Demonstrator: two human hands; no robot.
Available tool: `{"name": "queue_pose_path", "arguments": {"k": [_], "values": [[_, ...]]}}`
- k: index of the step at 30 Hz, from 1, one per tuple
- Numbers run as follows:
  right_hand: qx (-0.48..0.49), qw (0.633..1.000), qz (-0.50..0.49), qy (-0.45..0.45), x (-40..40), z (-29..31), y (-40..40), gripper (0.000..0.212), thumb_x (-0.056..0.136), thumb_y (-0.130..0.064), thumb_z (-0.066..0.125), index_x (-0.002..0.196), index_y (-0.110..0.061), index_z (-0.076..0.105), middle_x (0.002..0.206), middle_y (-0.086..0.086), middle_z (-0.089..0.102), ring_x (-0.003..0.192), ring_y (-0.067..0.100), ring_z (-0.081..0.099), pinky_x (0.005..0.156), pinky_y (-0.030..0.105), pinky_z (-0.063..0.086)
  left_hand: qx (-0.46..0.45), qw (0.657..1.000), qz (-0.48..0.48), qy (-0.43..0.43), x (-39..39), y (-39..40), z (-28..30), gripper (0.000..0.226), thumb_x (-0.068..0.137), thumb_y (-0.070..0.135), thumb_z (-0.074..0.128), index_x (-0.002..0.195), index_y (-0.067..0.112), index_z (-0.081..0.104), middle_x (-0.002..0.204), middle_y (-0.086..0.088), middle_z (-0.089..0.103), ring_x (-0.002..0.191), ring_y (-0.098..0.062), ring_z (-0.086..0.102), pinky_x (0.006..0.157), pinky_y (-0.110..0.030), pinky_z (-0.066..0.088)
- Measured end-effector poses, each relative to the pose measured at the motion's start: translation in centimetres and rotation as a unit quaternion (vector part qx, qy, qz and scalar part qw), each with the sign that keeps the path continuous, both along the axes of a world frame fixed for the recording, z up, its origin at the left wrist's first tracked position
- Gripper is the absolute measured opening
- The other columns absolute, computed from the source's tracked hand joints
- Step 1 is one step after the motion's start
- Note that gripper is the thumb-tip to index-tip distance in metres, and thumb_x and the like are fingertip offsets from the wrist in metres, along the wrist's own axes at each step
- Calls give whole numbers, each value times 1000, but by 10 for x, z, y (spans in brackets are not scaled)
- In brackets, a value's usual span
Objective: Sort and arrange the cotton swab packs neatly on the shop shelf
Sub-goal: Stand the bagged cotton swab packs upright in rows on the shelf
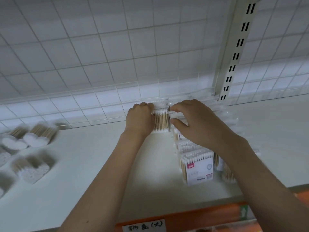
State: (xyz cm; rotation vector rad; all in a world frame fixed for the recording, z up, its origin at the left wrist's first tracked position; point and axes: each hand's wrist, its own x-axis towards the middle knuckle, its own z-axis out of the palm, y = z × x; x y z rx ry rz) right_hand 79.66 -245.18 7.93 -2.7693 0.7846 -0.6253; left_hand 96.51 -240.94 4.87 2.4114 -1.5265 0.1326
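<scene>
Swab pack (160, 121) stands upright at the back of the white shelf (93, 164), against the wire grid panel (100, 56). Left hand (139, 118) has fingers curled round its left side; right hand (194, 121) pinches its right edge, thumb below, fingertips on top. Row of boxed swab packs (197, 166) runs forward under the right forearm. Loose heart-shaped packs (31, 139) lie far left, blurred. Slotted upright (237, 52) at right; orange shelf edge strip (192, 216) with handwritten label (144, 226) below.
</scene>
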Motion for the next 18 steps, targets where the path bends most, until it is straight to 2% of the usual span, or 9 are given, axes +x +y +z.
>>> {"name": "queue_pose_path", "arguments": {"k": [6, 12, 18], "values": [[3, 1000, 0, -11, 7, -2, 12, 37, 94, -29, 48, 128, -17, 50, 122, -1, 56, 117, 16, 42, 93, 26, 31, -6, 1000, -8, -5, -2, 14, 2, 47, 91, 22, 49, 136, 13, 40, 136, -5, 45, 122, -27, 41, 98, -35, 34], [-5, 1000, 11, -11, 26, -8, 34, 31, 92, -29, 51, 119, -14, 55, 111, 2, 59, 109, 21, 46, 83, 19, 25, -22, 1000, 11, 3, 1, 59, 5, 43, 90, 30, 52, 132, 18, 46, 129, 0, 53, 118, -24, 45, 96, -34, 34], [23, 999, 26, -13, 57, -20, 85, 38, 93, -32, 48, 128, -16, 51, 122, -2, 55, 116, 17, 45, 95, 25, 32, -43, 998, 47, 5, 10, 145, 2, 39, 90, 37, 53, 126, 23, 54, 120, 4, 59, 111, -21, 52, 91, -33, 36]]}}
